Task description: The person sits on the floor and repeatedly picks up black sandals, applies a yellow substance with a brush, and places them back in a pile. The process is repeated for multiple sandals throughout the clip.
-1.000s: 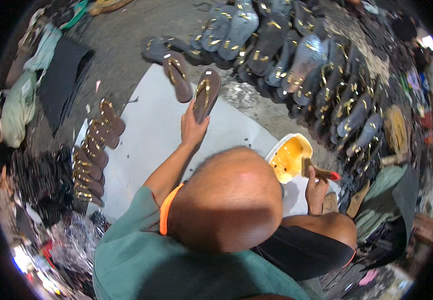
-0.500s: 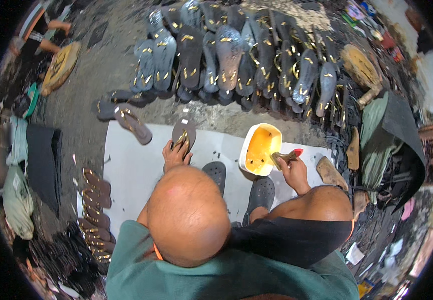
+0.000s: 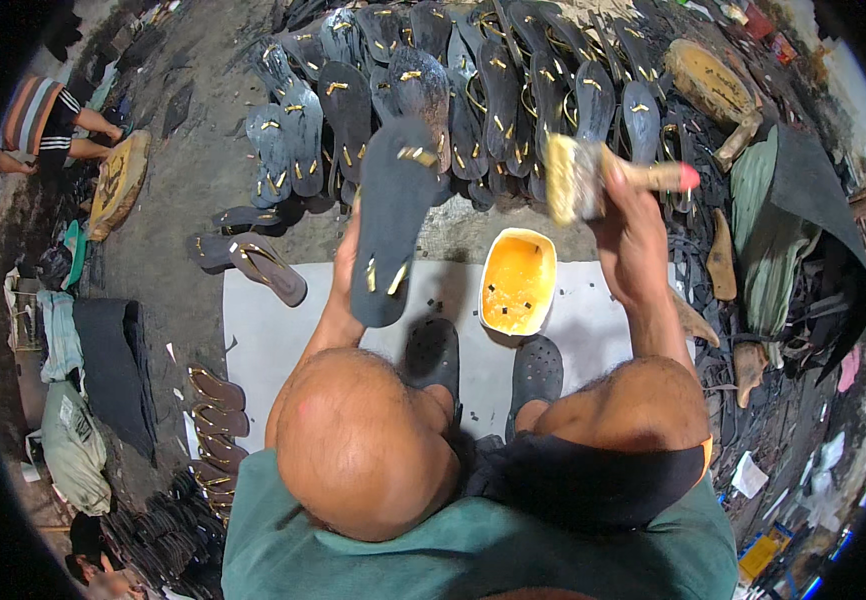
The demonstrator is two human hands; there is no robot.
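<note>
My left hand (image 3: 344, 285) grips a dark flip-flop (image 3: 389, 225) raised upright, its underside toward me with gold strap ends lying across the sole; most of the fingers are behind it. In my right hand (image 3: 633, 240) is a wide paintbrush (image 3: 575, 180) with a wooden, red-tipped handle. Thick yellowish stuff coats its bristles, which point left toward the flip-flop but stay apart from it. Below and between the hands stands a white tub (image 3: 483, 290) holding orange-yellow glue-like liquid with small black bits. It rests on a white sheet (image 3: 298, 318).
Rows of dark soles with gold strap ends (image 3: 498, 100) cover the far floor. A brown flip-flop (image 3: 271, 270) lies at the sheet's left edge, with stacked flip-flops (image 3: 221, 420) nearer me. Wooden blocks (image 3: 721, 250) and rolled black sheeting (image 3: 823, 240) are at right. Another person (image 3: 53, 115) sits far left.
My left hand has lifted the flip-flop off the sheet and turned its underside toward me. My right hand has raised the brush out of the tub, up and right.
</note>
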